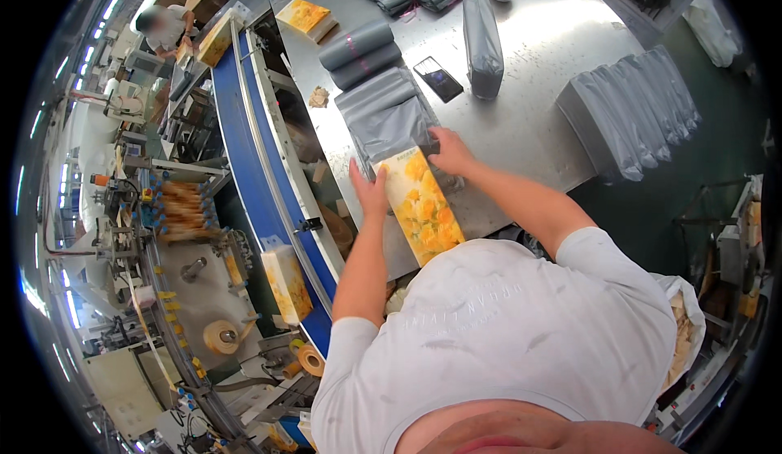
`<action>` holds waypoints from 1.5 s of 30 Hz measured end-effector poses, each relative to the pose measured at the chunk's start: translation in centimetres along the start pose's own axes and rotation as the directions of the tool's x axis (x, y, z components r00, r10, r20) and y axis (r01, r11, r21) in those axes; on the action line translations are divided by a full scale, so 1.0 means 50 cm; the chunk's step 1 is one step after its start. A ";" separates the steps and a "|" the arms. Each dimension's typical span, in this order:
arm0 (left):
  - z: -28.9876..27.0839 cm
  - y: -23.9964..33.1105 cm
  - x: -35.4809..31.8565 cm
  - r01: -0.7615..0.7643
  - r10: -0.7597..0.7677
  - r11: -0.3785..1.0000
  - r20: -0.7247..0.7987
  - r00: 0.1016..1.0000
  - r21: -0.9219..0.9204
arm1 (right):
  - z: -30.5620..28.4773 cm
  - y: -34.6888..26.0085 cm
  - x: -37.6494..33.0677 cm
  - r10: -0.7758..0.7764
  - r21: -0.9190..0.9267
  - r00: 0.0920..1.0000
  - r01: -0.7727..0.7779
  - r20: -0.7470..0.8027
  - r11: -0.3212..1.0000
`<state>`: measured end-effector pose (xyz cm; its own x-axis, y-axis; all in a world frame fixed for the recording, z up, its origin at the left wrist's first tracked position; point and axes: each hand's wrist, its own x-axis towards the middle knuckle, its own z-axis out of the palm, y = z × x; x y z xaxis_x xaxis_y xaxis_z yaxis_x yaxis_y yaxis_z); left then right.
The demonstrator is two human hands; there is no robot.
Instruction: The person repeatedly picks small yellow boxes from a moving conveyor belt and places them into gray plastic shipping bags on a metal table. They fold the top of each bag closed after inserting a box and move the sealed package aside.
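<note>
A long yellow flower-printed pack (423, 205) lies on the steel table (529, 120), its far end inside the mouth of a grey plastic bag (389, 112). My left hand (371, 189) presses flat against the pack's left side. My right hand (450, 151) grips the edge of the bag's opening at the pack's top right corner.
A blue conveyor belt (244, 136) runs along the table's left with two more yellow packs (287, 283) on it. Filled grey bags (362, 42), a standing bag (484, 42), a stack of flat grey bags (631, 112) and a phone (438, 78) are on the table. Another person (163, 26) works far left.
</note>
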<state>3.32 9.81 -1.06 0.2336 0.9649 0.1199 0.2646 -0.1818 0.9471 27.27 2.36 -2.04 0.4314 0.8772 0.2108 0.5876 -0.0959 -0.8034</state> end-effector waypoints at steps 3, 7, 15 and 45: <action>0.040 0.015 0.035 0.164 -0.165 0.985 -0.014 0.986 -0.061 | 0.003 -0.014 0.006 0.183 -0.011 0.927 -0.189 0.327 0.982; 0.114 -0.035 0.021 0.457 -0.483 0.849 -0.042 0.875 -0.265 | -0.008 0.045 -0.017 0.315 0.104 0.919 -0.347 0.237 0.932; 0.071 -0.099 0.055 0.268 -0.269 0.963 0.034 0.963 0.025 | 0.007 0.066 0.005 0.120 -0.253 0.982 -0.079 0.149 0.964; -0.123 -0.075 -0.350 0.561 -0.550 0.826 0.302 0.779 0.055 | 0.033 -0.195 -0.340 0.031 -0.298 0.770 0.210 0.638 0.931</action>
<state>-7.50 -5.23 -4.89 0.3188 0.7945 -0.5169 0.4010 0.3811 0.8330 13.08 -10.84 1.30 -0.0863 0.9722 -0.2176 0.8419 -0.0456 -0.5376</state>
